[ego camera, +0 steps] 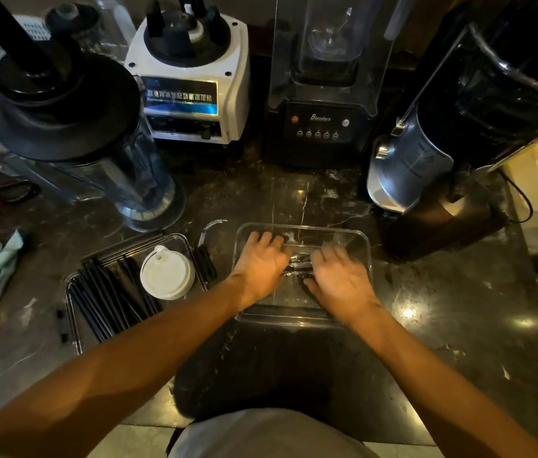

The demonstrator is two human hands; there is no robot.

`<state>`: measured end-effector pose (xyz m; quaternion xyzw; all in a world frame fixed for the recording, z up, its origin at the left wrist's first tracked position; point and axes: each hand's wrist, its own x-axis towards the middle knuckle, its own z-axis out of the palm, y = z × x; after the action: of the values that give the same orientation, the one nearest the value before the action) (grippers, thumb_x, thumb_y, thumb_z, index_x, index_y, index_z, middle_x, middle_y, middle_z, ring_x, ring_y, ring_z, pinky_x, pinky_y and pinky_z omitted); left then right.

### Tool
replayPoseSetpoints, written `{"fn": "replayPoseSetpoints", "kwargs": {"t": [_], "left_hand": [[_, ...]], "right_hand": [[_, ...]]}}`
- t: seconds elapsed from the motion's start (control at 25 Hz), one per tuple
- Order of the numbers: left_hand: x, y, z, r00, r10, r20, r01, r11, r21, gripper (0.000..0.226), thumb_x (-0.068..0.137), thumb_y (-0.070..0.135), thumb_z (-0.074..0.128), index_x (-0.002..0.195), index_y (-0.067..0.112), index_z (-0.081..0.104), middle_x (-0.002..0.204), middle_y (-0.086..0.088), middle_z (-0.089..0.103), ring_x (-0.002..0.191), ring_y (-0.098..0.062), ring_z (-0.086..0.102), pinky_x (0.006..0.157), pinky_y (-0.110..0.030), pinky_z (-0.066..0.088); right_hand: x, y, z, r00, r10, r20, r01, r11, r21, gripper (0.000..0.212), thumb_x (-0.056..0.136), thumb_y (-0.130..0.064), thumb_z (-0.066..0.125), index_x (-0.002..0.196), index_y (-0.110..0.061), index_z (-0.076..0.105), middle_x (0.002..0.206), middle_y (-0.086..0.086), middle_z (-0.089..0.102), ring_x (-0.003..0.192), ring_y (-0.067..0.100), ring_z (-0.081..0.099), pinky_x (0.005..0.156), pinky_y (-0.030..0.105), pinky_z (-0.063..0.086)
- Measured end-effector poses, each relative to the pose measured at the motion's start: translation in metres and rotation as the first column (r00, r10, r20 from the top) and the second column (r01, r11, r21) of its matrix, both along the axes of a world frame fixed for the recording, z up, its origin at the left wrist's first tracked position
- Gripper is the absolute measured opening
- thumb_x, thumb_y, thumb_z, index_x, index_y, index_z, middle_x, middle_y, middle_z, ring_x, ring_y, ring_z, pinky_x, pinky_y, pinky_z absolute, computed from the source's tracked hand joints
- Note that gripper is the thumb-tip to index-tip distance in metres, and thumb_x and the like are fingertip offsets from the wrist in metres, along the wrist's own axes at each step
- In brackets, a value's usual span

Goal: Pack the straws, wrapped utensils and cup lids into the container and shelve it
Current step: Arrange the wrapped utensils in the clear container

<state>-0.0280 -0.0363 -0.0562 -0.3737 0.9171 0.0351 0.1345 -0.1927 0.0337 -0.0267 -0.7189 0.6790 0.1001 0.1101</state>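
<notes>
Inside the clear container point(300, 314), both hands — left hand point(261, 264), right hand point(340, 279) — press open-palmed on dark wrapped utensils point(299, 266)

Both hands are down inside the clear container point(353, 238) on the dark marble counter point(442, 325). The left hand point(261, 264) and right hand point(340, 280) press on a dark wrapped bundle point(299, 266) (too blurred to tell more) between them. Left of the container, black straws point(105, 299) and white cup lids point(166, 274) lie on its clear lid point(72, 312). Behind the container stands a black blender point(322, 127).
</notes>
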Motion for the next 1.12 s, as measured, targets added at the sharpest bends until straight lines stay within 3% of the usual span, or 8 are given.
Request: {"fn": "replayPoseSetpoints", "kwargs": {"t": [0.16, 0.32, 0.48, 0.6, 0.72, 0.88, 0.96, 1.12], "left_hand": [[-0.007, 0.000, 0.001, 0.999, 0.030, -0.019, -0.030, 0.999, -0.021, 0.057, 0.092, 0.035, 0.066, 0.143, 0.015, 0.049, 0.136, -0.010, 0.057, 0.124, -0.031, 0.053, 0.108, -0.047, 0.037], [-0.009, 0.003, 0.002, 0.993, 0.088, -0.073, -0.091, 0.995, -0.043, 0.053, 0.088, 0.026, 0.073, 0.136, 0.015, 0.054, 0.128, -0.011, 0.059, 0.117, -0.030, 0.058, 0.102, -0.046, 0.044], [-0.014, -0.001, 0.004, 0.971, 0.182, -0.158, -0.178, 0.983, 0.041, 0.043, 0.096, 0.022, 0.065, 0.135, 0.016, 0.049, 0.126, -0.005, 0.063, 0.105, -0.025, 0.069, 0.079, -0.039, 0.054], [-0.012, -0.004, 0.004, 0.966, 0.210, -0.151, -0.203, 0.977, 0.058, 0.040, 0.098, 0.028, 0.062, 0.135, 0.018, 0.051, 0.131, -0.004, 0.059, 0.116, -0.025, 0.063, 0.084, -0.038, 0.051], [-0.009, -0.003, 0.009, 0.954, 0.242, -0.177, -0.229, 0.969, 0.090, 0.045, 0.098, 0.032, 0.063, 0.137, 0.018, 0.046, 0.131, -0.005, 0.061, 0.110, -0.027, 0.068, 0.078, -0.039, 0.053], [-0.010, 0.001, 0.014, 0.965, 0.204, -0.166, -0.189, 0.977, 0.103, 0.051, 0.096, 0.041, 0.065, 0.136, 0.016, 0.046, 0.125, -0.004, 0.068, 0.105, -0.029, 0.072, 0.079, -0.040, 0.053], [-0.009, 0.007, 0.014, 0.978, 0.152, -0.141, -0.140, 0.986, 0.094, 0.049, 0.096, 0.043, 0.065, 0.133, 0.016, 0.048, 0.121, -0.004, 0.071, 0.104, -0.028, 0.073, 0.079, -0.038, 0.053], [-0.004, 0.015, 0.012, 0.988, -0.011, -0.152, 0.044, 0.975, 0.217, 0.026, 0.097, 0.031, 0.066, 0.119, 0.017, 0.062, 0.110, -0.002, 0.072, 0.100, -0.021, 0.071, 0.085, -0.035, 0.052]], "right_hand": [[0.002, -0.005, -0.001, 0.999, -0.046, 0.000, 0.044, 0.963, 0.267, 0.026, 0.105, -0.034, 0.052, 0.115, -0.017, 0.069, 0.114, 0.006, 0.071, 0.111, 0.026, 0.067, 0.098, 0.039, 0.046], [-0.004, -0.011, -0.012, 0.992, -0.120, -0.043, 0.126, 0.971, 0.203, 0.027, 0.104, -0.030, 0.050, 0.113, -0.015, 0.071, 0.114, 0.010, 0.073, 0.110, 0.032, 0.068, 0.095, 0.038, 0.047], [-0.010, -0.021, -0.014, 0.978, -0.205, -0.030, 0.207, 0.963, 0.174, 0.030, 0.105, -0.028, 0.047, 0.110, -0.015, 0.073, 0.113, 0.010, 0.075, 0.109, 0.031, 0.069, 0.091, 0.036, 0.048], [-0.008, -0.023, -0.015, 0.973, -0.230, -0.023, 0.230, 0.956, 0.182, 0.030, 0.105, -0.027, 0.046, 0.112, -0.015, 0.072, 0.114, 0.009, 0.074, 0.110, 0.031, 0.069, 0.091, 0.036, 0.049], [-0.007, -0.019, -0.009, 0.980, -0.199, -0.012, 0.198, 0.968, 0.153, 0.031, 0.105, -0.028, 0.047, 0.107, -0.014, 0.073, 0.109, 0.009, 0.075, 0.105, 0.031, 0.070, 0.089, 0.036, 0.050], [-0.014, -0.005, -0.001, 0.992, -0.083, 0.096, 0.050, 0.950, 0.308, 0.029, 0.103, -0.037, 0.055, 0.102, -0.015, 0.073, 0.103, 0.008, 0.073, 0.102, 0.028, 0.069, 0.088, 0.037, 0.049], [-0.017, 0.003, -0.002, 0.970, -0.110, 0.215, 0.000, 0.891, 0.454, 0.017, 0.099, -0.032, 0.062, 0.089, -0.022, 0.072, 0.092, -0.001, 0.070, 0.094, 0.022, 0.068, 0.080, 0.032, 0.047], [-0.018, 0.005, -0.010, 0.951, -0.155, 0.266, -0.013, 0.842, 0.539, 0.027, 0.097, -0.015, 0.058, 0.074, -0.029, 0.065, 0.076, -0.013, 0.061, 0.078, 0.010, 0.060, 0.067, 0.026, 0.044]]}}
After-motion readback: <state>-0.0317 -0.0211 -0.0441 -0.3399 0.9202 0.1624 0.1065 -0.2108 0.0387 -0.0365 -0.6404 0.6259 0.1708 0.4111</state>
